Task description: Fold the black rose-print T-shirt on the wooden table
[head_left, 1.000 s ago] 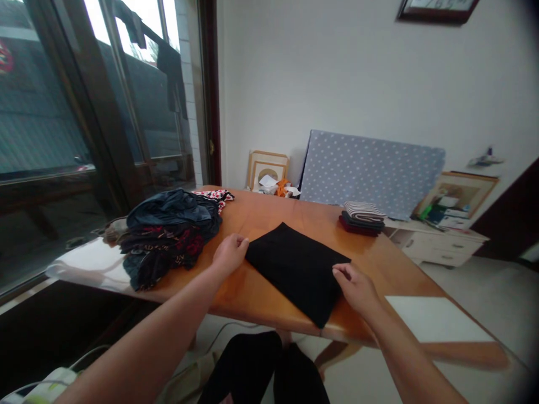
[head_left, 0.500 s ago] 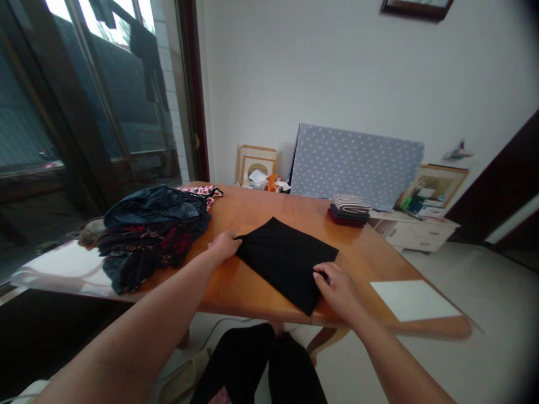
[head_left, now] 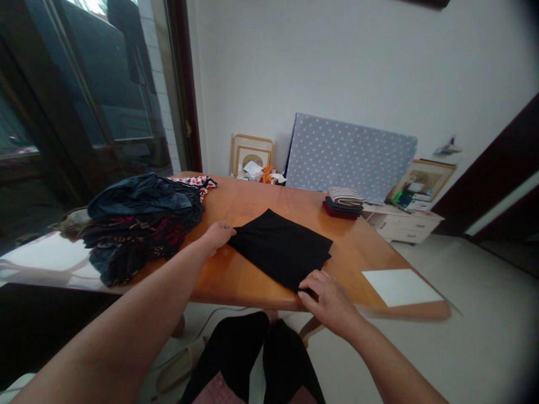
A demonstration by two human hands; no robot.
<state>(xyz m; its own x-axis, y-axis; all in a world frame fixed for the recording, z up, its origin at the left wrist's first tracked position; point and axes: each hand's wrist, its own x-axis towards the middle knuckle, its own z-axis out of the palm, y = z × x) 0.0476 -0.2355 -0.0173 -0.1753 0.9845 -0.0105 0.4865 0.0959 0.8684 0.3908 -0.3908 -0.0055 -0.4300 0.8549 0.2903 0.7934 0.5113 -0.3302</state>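
A folded black garment (head_left: 282, 244) lies on the wooden table in front of me; its exact kind I cannot make out. My left hand (head_left: 219, 235) is closed, pinching the garment's left corner between thumb and fingers. At the near right corner, close to the table's front edge, my right hand (head_left: 324, 294) has its fingers curled over the cloth and grips it. Between the two hands the cloth is mostly flat, with slight creases running from the left pinch. A small layer sticks out under the right edge.
On the left is a heap of crumpled dark clothes (head_left: 143, 219). A neat stack of folded clothes (head_left: 343, 203) sits on the wooden table (head_left: 248, 196) toward the back right. A white sheet (head_left: 400, 287) lies at the right, and a dotted grey cover (head_left: 349, 154) stands behind.
My right hand has slid from the garment's right side to its near corner and now grips it there. My left hand keeps its pinch. The view has tilted slightly downward.
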